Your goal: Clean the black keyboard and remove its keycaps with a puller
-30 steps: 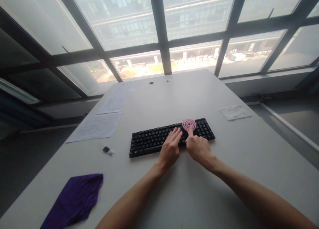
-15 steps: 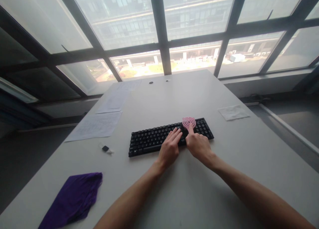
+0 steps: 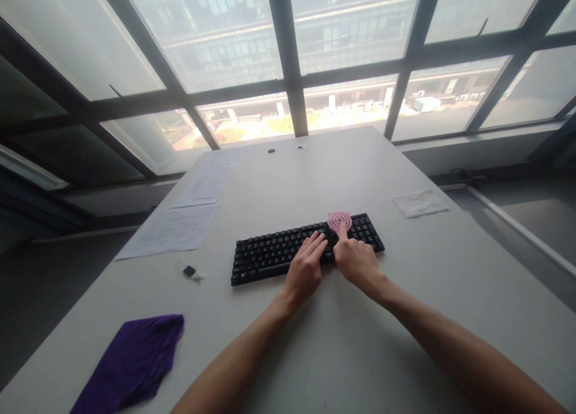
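Left hand (image 3: 305, 264) lies on black keyboard (image 3: 265, 253), fingers straight, together, grasping nothing. Right hand (image 3: 359, 261) sets outstretched finger on pink ringed disc (image 3: 333, 219) above keyboard's right part; other fingers curled, cannot tell whether gripping anything. Best: left hand steadies keyboard, fingertip pressure stays light. Disc round, ridged, probably plastic; keyboard long, hard-keyed; purple cloth (image 3: 132, 360) near left, soft, creased.

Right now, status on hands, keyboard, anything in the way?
Left hand flat over black keyboard. Right hand, one fingertip at pink ringed disc. Keyboard partly hidden by both. Purple cloth off to the left.
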Demonstrator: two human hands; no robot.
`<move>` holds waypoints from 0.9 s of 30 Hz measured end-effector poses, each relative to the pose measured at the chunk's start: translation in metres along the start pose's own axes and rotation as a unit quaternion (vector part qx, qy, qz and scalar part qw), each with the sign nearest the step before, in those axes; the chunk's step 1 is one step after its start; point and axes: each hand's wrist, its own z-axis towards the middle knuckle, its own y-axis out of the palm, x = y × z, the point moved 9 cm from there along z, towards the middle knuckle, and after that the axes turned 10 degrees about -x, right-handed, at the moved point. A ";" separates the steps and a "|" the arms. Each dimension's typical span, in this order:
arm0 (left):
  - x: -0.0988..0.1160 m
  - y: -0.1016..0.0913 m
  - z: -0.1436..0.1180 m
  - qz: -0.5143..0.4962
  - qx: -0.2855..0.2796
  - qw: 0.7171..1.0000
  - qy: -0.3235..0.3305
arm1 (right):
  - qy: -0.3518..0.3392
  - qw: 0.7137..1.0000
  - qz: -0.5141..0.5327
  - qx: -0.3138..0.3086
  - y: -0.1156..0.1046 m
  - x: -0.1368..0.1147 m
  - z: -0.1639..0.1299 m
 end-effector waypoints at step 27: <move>-0.003 0.000 0.000 0.014 -0.001 1.000 -0.006 | -0.028 0.999 0.012 -0.013 0.012 -0.005 -0.004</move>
